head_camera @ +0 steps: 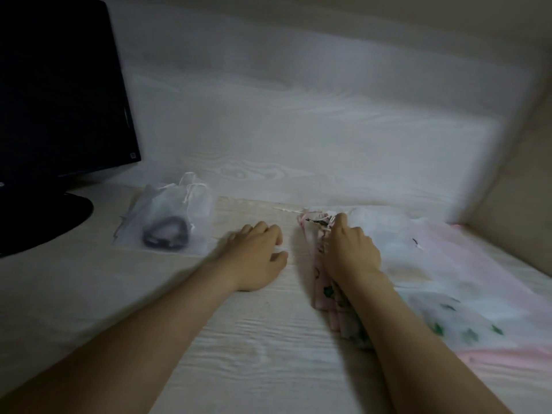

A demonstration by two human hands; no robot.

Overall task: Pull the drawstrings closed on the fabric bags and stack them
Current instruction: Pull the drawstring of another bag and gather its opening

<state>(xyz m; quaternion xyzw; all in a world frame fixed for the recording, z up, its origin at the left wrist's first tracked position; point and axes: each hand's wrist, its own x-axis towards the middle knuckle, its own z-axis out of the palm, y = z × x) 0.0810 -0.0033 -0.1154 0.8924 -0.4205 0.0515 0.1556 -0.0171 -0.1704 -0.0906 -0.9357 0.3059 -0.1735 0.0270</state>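
Quick update from the remote seat: the right hand (349, 252) is down on the pink bag (318, 282), which lies lengthwise on the table (239, 339) just right of centre with its mouth pointing away from me. The fingers are curled over the gathered neck and gripping the cloth there. The cords (316, 221) poke out right beside the fingertips, but it's too blurry to say if I've actually got them pinched. The left hand (257, 255) is just resting on the table close by, fingers loosely curled, holding nothing. One white bag (176, 213) with something dark inside sits off to the left near the monitor (59, 100); its top looks cinched, so I'd guess that one's finished. More bags are heaped in a pile (448, 279) to the right, touching the pink one. So I reckon I'm mid-cinch on the pink bag. Next up, I'd bring the left hand over to pin the neck while the right draws the cords away, then carry it over to the white bag. It's floppy cloth, so I'd go gently.
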